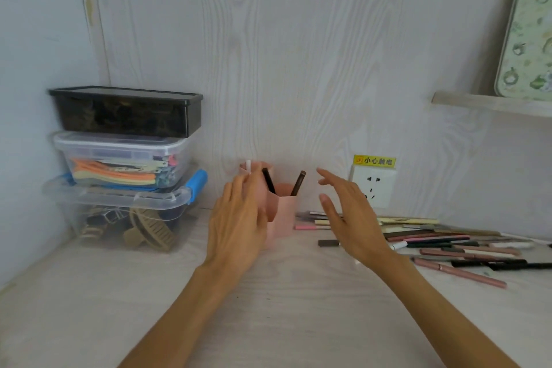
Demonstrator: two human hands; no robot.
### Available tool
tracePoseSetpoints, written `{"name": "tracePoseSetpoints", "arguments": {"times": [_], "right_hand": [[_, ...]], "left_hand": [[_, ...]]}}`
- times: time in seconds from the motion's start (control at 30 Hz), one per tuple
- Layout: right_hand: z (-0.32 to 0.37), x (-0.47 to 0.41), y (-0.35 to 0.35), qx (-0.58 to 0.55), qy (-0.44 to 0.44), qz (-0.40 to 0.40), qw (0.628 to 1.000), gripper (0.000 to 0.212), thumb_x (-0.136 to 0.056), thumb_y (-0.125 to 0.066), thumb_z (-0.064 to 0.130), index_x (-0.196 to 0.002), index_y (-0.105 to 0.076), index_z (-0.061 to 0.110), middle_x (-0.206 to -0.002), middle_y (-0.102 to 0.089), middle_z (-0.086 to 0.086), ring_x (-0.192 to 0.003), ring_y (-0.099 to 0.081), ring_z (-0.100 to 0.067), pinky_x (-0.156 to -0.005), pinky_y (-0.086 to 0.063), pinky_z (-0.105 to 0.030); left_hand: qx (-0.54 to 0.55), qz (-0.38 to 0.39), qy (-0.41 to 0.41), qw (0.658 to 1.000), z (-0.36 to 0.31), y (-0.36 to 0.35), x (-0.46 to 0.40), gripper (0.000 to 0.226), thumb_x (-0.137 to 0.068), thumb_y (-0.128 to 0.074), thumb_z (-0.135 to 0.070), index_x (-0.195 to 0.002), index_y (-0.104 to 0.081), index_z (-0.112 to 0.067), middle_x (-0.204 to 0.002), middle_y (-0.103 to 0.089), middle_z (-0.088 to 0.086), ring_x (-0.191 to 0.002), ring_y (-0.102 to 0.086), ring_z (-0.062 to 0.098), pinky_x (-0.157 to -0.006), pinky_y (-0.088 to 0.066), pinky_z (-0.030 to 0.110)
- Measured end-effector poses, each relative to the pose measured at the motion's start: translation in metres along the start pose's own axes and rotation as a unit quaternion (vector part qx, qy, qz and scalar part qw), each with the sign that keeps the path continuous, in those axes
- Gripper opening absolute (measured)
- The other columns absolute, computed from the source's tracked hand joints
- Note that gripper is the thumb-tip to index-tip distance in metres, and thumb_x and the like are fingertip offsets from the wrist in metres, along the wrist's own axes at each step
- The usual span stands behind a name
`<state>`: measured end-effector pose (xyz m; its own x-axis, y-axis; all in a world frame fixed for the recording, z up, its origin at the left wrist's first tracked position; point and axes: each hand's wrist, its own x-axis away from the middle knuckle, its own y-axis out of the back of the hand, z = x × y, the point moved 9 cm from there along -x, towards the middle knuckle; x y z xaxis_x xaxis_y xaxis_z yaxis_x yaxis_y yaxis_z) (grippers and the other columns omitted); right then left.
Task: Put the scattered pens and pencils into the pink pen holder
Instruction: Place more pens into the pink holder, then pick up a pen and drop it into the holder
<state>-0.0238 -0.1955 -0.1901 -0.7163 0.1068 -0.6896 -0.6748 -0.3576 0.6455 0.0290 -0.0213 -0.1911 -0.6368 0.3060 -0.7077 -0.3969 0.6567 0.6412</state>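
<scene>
Sitting mid-task, head view: the left hand (239,227) was up against the near-left side of the pink plastic multi-cell pen holder (282,212), fingers fairly straight, w/ a thin white stick-like pen (248,166) showing at its fingertips. Whether that grip pinched the white pen or just lay beside it, couldn't tell; the fingers hid the contact. The right hand (348,215) hovered just right of the holder, fingers spread & relaxed, holding nothing.

Step in hand, by my read: one pen going in at the holder's left cell, right hand free for the next pick. Most of the job looked undone. Next move prob. called for the right hand to go rightward to the scattered pile of pens and pencils (454,243) on the pale wood-grain bench (298,308), pick one or a few thin barrels lying flat & partly overlapped, and bring them upright over an open cell.

Containers: the holder stood at the back of the bench near the wall, w/ a black pen (268,181) leaning in one cell and a dark brown pencil (298,183) leaning in another. At far left, a stack of three lidded boxes: a dark smoky plastic box (125,112) on top, contents unclear; a clear plastic box (122,158) w/ orange & pale strips etc.; a clear blue-latched box (119,215) at bottom w/ tan hair claws.
</scene>
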Motion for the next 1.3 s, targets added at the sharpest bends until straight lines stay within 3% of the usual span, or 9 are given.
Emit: {"name": "tracePoseSetpoints", "arguments": {"times": [0.13,0.3,0.4,0.5,0.7,0.83,0.97,1.17,1.3], "right_hand": [[-0.063,0.033,0.015,-0.040,-0.141,0.079,0.986,0.023,-0.093,-0.051,0.011,-0.096,-0.065,0.029,-0.096,-0.066,0.009,-0.096,-0.059,-0.015,-0.077,-0.044,-0.024],[-0.081,0.043,0.026,-0.097,-0.196,0.157,0.963,0.036,-0.083,-0.047,-0.004,-0.082,-0.066,0.026,-0.097,-0.068,0.003,-0.091,-0.059,-0.013,-0.071,-0.043,-0.020],[-0.080,0.047,0.021,-0.048,-0.174,0.219,0.959,0.033,-0.078,-0.053,-0.004,-0.084,-0.063,0.027,-0.100,-0.061,0.006,-0.086,-0.051,-0.001,-0.071,-0.038,-0.016],[-0.079,0.051,0.016,-0.030,-0.167,0.240,0.956,0.030,-0.076,-0.059,-0.001,-0.096,-0.064,0.021,-0.108,-0.058,0.003,-0.096,-0.049,-0.007,-0.082,-0.036,-0.021],[-0.070,0.052,0.001,0.025,-0.125,0.237,0.963,0.025,-0.081,-0.060,0.011,-0.100,-0.061,0.027,-0.101,-0.051,0.006,-0.103,-0.048,-0.014,-0.086,-0.043,-0.030],[-0.047,0.051,-0.012,-0.045,-0.086,0.169,0.981,0.036,-0.084,-0.058,0.009,-0.114,-0.053,0.028,-0.114,-0.053,0.010,-0.109,-0.048,-0.008,-0.090,-0.038,-0.020],[-0.025,0.054,-0.038,-0.080,-0.073,0.187,0.976,0.046,-0.087,-0.049,0.005,-0.130,-0.041,0.020,-0.130,-0.048,0.002,-0.120,-0.044,-0.013,-0.090,-0.028,-0.009],[-0.043,0.045,-0.018,0.100,-0.090,0.131,0.982,0.034,-0.086,-0.049,0.018,-0.120,-0.051,0.020,-0.126,-0.051,0.002,-0.121,-0.041,-0.018,-0.100,-0.030,-0.030],[-0.058,0.048,-0.014,0.169,-0.125,0.168,0.963,0.023,-0.087,-0.048,0.022,-0.110,-0.053,0.021,-0.118,-0.053,0.002,-0.112,-0.046,-0.019,-0.091,-0.034,-0.030]], "left_hand": [[0.052,0.011,-0.058,0.997,-0.028,-0.001,0.008,0.036,-0.080,-0.067,-0.012,-0.114,-0.057,-0.021,-0.103,-0.059,-0.001,-0.086,-0.060,0.020,-0.055,-0.048,0.028],[0.075,0.105,-0.142,0.981,-0.065,-0.047,0.026,0.031,-0.093,-0.050,-0.015,-0.118,-0.062,-0.029,-0.115,-0.063,-0.011,-0.108,-0.052,0.009,-0.080,-0.043,0.020],[0.056,0.135,-0.168,0.975,-0.079,-0.070,0.028,0.035,-0.095,-0.044,-0.015,-0.127,-0.057,-0.023,-0.126,-0.060,-0.006,-0.117,-0.049,0.013,-0.097,-0.038,0.028],[0.014,0.155,-0.163,0.974,-0.080,-0.087,0.031,0.039,-0.096,-0.038,-0.025,-0.134,-0.049,-0.023,-0.132,-0.056,-0.004,-0.122,-0.044,0.013,-0.100,-0.033,0.026],[0.018,0.147,-0.145,0.978,-0.073,-0.080,0.032,0.028,-0.096,-0.045,-0.031,-0.118,-0.062,-0.028,-0.117,-0.061,-0.009,-0.111,-0.048,0.011,-0.090,-0.036,0.023],[0.079,0.072,-0.085,0.991,-0.054,-0.044,0.024,0.022,-0.097,-0.043,-0.029,-0.108,-0.062,-0.030,-0.104,-0.058,-0.012,-0.098,-0.049,0.008,-0.072,-0.037,0.021],[0.200,-0.072,-0.023,0.977,-0.035,0.010,0.007,0.017,-0.098,-0.043,-0.021,-0.101,-0.060,-0.024,-0.107,-0.053,-0.016,-0.087,-0.053,0.004,-0.070,-0.044,0.019],[0.223,-0.327,0.011,0.918,0.001,0.088,0.005,0.022,-0.099,-0.043,-0.020,-0.111,-0.059,-0.011,-0.111,-0.046,0.000,-0.096,-0.049,0.002,-0.080,-0.049,0.017],[0.158,-0.320,0.033,0.933,0.014,0.087,0.000,0.027,-0.098,-0.044,-0.023,-0.112,-0.061,-0.008,-0.111,-0.054,0.013,-0.093,-0.052,0.013,-0.076,-0.042,0.010]]}}
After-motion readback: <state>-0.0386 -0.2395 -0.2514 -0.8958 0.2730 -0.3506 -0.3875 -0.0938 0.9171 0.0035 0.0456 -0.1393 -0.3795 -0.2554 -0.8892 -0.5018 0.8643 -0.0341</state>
